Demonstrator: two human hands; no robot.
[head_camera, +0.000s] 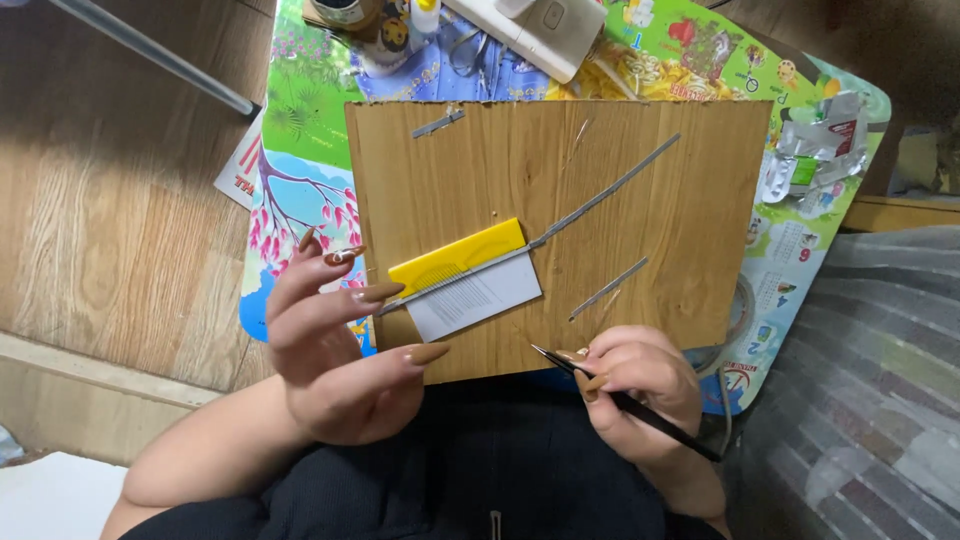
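Fingers of right hand (640, 385) pinch thin black tool (625, 402); wood-grain board (560, 190) beneath.

We are holding our left hand (335, 345) raised, palm turned toward us, with the fingers (375, 293) spread apart, slightly curled and gripping nothing. We are closing our right hand (640, 385) into a loose fist, thumb and forefinger pinching together in a writing grip. Both forearms are reaching forward from the lower edge of the view.
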